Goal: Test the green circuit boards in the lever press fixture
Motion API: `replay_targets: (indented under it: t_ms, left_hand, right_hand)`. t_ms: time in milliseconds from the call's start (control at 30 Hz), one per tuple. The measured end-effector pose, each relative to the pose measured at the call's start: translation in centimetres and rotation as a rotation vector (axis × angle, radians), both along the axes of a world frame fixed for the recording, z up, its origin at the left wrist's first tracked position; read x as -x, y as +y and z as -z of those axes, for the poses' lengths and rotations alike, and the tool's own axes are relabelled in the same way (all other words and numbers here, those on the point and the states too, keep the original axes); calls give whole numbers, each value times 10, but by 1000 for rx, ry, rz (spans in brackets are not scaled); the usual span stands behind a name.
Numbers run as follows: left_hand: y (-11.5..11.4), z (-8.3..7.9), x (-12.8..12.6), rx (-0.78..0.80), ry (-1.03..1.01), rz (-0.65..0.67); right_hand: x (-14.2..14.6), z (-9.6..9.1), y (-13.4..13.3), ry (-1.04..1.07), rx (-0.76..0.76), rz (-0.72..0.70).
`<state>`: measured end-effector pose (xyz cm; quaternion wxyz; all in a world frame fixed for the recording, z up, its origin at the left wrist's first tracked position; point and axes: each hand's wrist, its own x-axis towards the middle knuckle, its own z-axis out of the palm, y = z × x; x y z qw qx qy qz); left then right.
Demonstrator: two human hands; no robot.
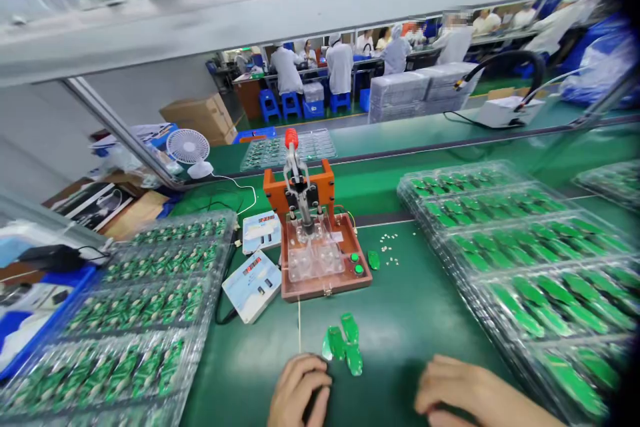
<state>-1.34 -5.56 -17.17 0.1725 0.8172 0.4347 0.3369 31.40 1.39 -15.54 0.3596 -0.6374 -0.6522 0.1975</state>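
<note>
My left hand (301, 392) is low in the middle, just in front of several small green circuit boards (353, 357) lying in a loose cluster on the bench. Its fingers are loosely bent, with a gap to the thumb and nothing visible between them. To the right, my right hand (453, 388) hovers over or rests on the bench, slightly blurred. Its fingers curve inward, the thumb is apart below them, and no object shows in it. Beyond the boards stands a test fixture (325, 287) with an orange frame, a red-tipped toggle clamp (291, 140) and a clear pressure plate (315, 261).
Stacked clear trays of green boards flank me: a left stack (197, 340) and a right stack (465, 293). Two white meter boxes (253, 287) adjoin the fixture. One green board (373, 260) and tiny white bits (387, 247) lie right of it. A shelf (300, 7) crosses overhead.
</note>
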Motion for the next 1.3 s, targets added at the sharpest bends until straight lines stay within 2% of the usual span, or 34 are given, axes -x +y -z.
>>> replay_targets:
  t_ms: [67,133,200,267,400,633,767,833,900,1033,1167,1300]
  left_hand:
    - [13,-10,1,53,50,64]
    - [23,-20,-4,108,117,63]
    - [30,-28,-12,149,176,66]
    - [34,-31,-17,173,219,82]
    - [36,-30,-20,173,241,77]
    - [35,-21,-21,170,197,67]
    - [38,-25,-14,117,118,81]
    - [49,-35,-5,47,47,67]
    - [69,-48,4,-41,-13,22]
    - [121,-65,15,-162,-76,-56]
    - [155,-64,12,-157,-75,-15]
    - [161,-57,9,-146,-61,26]
  right_hand:
    - [29,1,-23,17,19,-133]
    - [47,-5,-33,44,54,-301]
    - [55,-11,-32,67,102,-448]
    - [59,-14,-26,64,147,-518]
    - [61,-11,-15,11,191,-519]
    - [69,-2,-18,-10,217,-511]
    - [67,-11,-16,36,205,-529]
    - [63,-23,-10,73,148,-528]
    - [61,-38,4,73,27,-507]
    - [66,-58,51,15,-149,-484]
    - [78,-56,91,-34,-211,-515]
    - [85,-48,101,-82,-245,-524]
